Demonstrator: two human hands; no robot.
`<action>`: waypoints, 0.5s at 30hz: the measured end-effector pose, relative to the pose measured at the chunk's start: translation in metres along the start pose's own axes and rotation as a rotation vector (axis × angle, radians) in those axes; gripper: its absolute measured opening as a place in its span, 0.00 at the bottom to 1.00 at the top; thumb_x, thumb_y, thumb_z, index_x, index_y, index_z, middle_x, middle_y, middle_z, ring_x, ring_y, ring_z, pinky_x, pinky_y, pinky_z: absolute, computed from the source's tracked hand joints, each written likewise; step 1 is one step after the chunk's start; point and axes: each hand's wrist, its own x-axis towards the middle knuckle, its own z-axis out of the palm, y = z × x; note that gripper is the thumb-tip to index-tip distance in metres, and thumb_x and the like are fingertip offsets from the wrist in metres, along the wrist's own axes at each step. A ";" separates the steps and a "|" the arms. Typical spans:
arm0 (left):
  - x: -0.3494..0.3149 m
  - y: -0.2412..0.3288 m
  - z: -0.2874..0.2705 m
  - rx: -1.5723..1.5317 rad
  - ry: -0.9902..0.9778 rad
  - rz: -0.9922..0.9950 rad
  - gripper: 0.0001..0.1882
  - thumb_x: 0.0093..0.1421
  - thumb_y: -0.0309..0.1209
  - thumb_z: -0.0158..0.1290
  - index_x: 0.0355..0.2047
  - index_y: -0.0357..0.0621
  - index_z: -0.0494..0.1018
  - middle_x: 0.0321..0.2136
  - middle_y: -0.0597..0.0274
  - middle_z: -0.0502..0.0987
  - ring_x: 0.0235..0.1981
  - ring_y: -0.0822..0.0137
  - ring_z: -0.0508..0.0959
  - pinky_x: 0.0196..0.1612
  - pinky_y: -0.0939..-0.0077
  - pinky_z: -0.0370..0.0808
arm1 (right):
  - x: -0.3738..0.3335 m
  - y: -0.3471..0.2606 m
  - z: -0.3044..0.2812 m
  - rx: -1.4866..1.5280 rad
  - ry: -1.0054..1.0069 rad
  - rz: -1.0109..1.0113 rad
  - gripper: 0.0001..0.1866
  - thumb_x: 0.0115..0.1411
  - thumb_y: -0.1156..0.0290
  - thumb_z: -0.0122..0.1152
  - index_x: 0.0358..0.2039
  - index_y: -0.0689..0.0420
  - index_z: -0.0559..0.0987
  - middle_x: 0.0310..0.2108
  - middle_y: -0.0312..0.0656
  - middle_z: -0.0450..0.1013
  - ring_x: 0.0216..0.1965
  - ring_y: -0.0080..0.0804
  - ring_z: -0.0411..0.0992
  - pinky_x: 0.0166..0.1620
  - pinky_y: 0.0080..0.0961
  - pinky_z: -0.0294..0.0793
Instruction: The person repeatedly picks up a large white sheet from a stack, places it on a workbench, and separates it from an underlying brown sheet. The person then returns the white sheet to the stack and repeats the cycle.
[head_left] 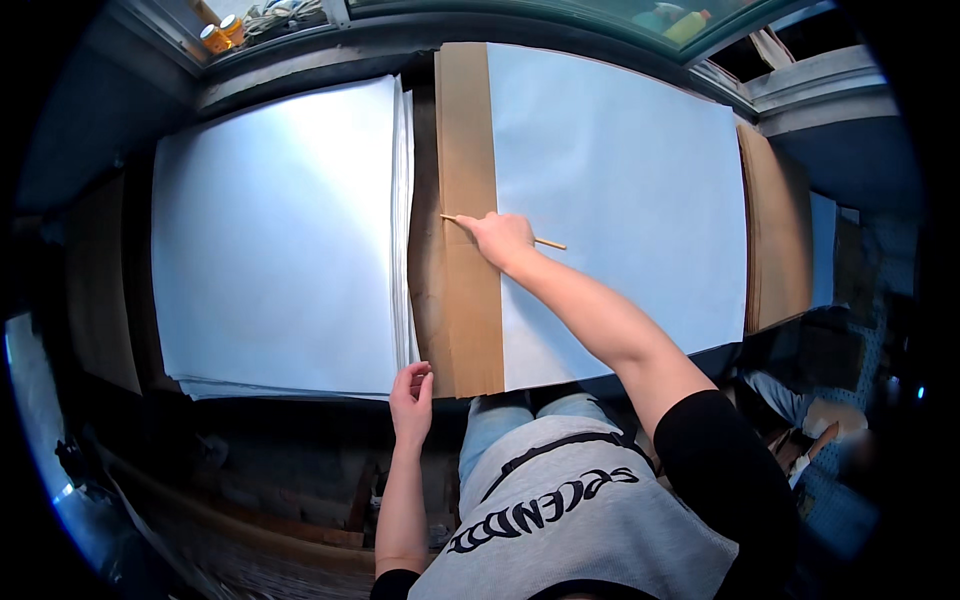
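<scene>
My right hand (pixel 505 238) is closed around a thin wooden stick (pixel 552 243). The stick's tip lies at the left edge of a brown paper strip (pixel 470 310), and its other end sticks out over a large white sheet (pixel 620 200). This sheet lies on top of the brown layers, leaving a strip of them bare along its left side. My left hand (pixel 410 398) is by the near right corner of a stack of white sheets (pixel 280 240). Its fingers are loosely bent and apart, and nothing shows in them.
Between the two stacks runs a narrow dark gap (pixel 424 200). More brown sheets (pixel 780 230) lie at the far right, and a brown panel (pixel 100 280) stands at the far left. Behind the table are a window frame (pixel 540 25) and small orange jars (pixel 215 40). Another person (pixel 835 415) shows partly at lower right.
</scene>
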 end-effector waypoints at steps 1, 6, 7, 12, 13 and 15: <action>-0.001 -0.005 0.000 -0.065 -0.024 0.029 0.07 0.57 0.25 0.48 0.36 0.38 0.70 0.31 0.64 0.73 0.31 0.75 0.73 0.37 0.83 0.70 | -0.004 0.009 0.001 0.008 -0.004 -0.003 0.25 0.52 0.77 0.42 0.46 0.32 0.71 0.22 0.41 0.72 0.24 0.40 0.72 0.23 0.37 0.68; -0.029 -0.030 -0.041 -0.014 0.074 -0.147 0.06 0.56 0.25 0.50 0.34 0.36 0.71 0.28 0.62 0.74 0.30 0.74 0.73 0.35 0.82 0.70 | -0.058 0.069 -0.029 -0.033 -0.148 0.283 0.26 0.52 0.77 0.39 0.45 0.32 0.73 0.22 0.40 0.72 0.25 0.38 0.71 0.26 0.35 0.67; -0.031 -0.032 -0.044 0.009 0.112 -0.262 0.06 0.56 0.25 0.50 0.33 0.36 0.71 0.27 0.63 0.74 0.30 0.75 0.73 0.35 0.82 0.70 | -0.055 0.067 -0.034 -0.018 -0.104 0.242 0.26 0.52 0.77 0.39 0.45 0.32 0.73 0.22 0.40 0.72 0.24 0.38 0.71 0.26 0.35 0.67; -0.004 -0.026 -0.014 -0.143 0.055 -0.155 0.06 0.57 0.25 0.49 0.34 0.36 0.71 0.28 0.63 0.74 0.30 0.76 0.73 0.36 0.84 0.70 | 0.011 0.000 -0.021 0.027 0.023 0.045 0.26 0.50 0.77 0.40 0.46 0.32 0.72 0.22 0.41 0.72 0.25 0.39 0.71 0.26 0.36 0.68; 0.001 -0.024 -0.007 -0.142 0.021 -0.150 0.06 0.57 0.25 0.49 0.35 0.36 0.71 0.28 0.63 0.74 0.30 0.76 0.73 0.36 0.84 0.70 | 0.017 -0.005 -0.014 0.056 0.025 -0.020 0.26 0.50 0.77 0.41 0.46 0.32 0.72 0.22 0.41 0.71 0.25 0.39 0.71 0.26 0.36 0.68; 0.006 -0.025 -0.003 -0.230 -0.042 -0.075 0.07 0.57 0.25 0.49 0.36 0.36 0.70 0.28 0.64 0.74 0.30 0.76 0.73 0.36 0.84 0.70 | 0.013 0.009 -0.005 0.058 -0.037 0.058 0.27 0.51 0.77 0.44 0.48 0.31 0.70 0.23 0.41 0.72 0.27 0.40 0.72 0.27 0.36 0.69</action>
